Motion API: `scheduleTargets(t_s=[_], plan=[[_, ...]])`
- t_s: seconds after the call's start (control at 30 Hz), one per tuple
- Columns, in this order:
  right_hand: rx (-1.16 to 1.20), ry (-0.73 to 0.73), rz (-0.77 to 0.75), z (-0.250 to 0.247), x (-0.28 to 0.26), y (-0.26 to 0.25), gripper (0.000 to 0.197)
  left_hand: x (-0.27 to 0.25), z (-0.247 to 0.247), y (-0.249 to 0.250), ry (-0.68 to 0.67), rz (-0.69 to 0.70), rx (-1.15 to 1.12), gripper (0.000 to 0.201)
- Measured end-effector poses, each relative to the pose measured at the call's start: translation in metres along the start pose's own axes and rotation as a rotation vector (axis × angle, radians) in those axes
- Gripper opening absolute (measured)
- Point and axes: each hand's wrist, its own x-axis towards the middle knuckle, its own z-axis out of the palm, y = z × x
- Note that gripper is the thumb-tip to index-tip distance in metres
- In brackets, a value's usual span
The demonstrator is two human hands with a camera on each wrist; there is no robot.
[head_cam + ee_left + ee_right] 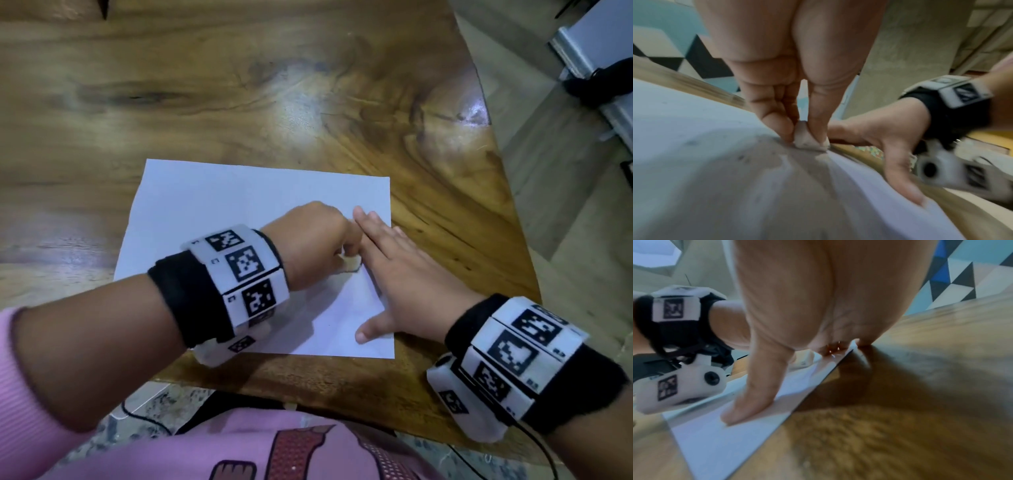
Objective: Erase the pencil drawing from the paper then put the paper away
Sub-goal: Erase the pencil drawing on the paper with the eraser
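Note:
A white sheet of paper (219, 212) lies on the wooden table (239, 85) near its front right corner. My left hand (318, 243) pinches a small white eraser (807, 139) between thumb and fingers and presses it onto the paper (684, 129) near the right edge. Faint grey smudges show on the sheet beside the eraser. My right hand (404, 274) lies flat with straight fingers on the paper's right edge, its thumb (748, 395) pressing the sheet (719, 447) down. The eraser (349, 265) is mostly hidden under my left hand in the head view.
The table's right edge (493, 164) runs diagonally close to my right hand, with floor beyond. A metal frame and dark cable (596, 78) stand at the upper right. The table's front edge (308, 401) is just below the paper.

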Motion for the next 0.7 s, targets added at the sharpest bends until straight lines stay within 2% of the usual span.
scheduleTargets(t_s=[0.1, 0.17, 0.2, 0.37, 0.43, 0.53, 0.57, 0.63, 0.7], plan=[[0.007, 0.002, -0.005, 0.002, 0.000, 0.001, 0.138, -0.026, 0.008, -0.007, -0.127, 0.136, -0.073, 0.020], [0.007, 0.006, -0.007, 0.002, 0.000, 0.002, 0.138, -0.038, 0.011, -0.010, -0.236, 0.144, -0.088, 0.019], [0.006, 0.008, -0.006, 0.002, 0.001, 0.002, 0.139, -0.038, 0.011, -0.011, -0.247, 0.147, -0.081, 0.016], [0.012, 0.014, 0.002, 0.002, 0.001, 0.001, 0.140, -0.006, 0.005, -0.010, -0.050, 0.092, -0.021, 0.012], [0.014, 0.008, 0.004, 0.001, 0.000, 0.000, 0.139, -0.017, 0.011, -0.012, -0.069, 0.135, -0.043, 0.011], [0.020, 0.006, 0.007, 0.001, 0.000, 0.000, 0.138, -0.047, 0.018, -0.012, -0.252, 0.166, -0.097, 0.016], [0.018, 0.006, 0.007, 0.001, 0.000, 0.000, 0.139, -0.050, 0.017, -0.012, -0.273, 0.155, -0.097, 0.017], [0.017, 0.005, 0.010, 0.001, 0.000, 0.000, 0.139, -0.039, 0.013, -0.011, -0.212, 0.161, -0.052, 0.021], [0.024, 0.006, 0.011, 0.001, 0.000, 0.000, 0.139, -0.017, 0.005, -0.009, -0.089, 0.112, -0.022, 0.017]])
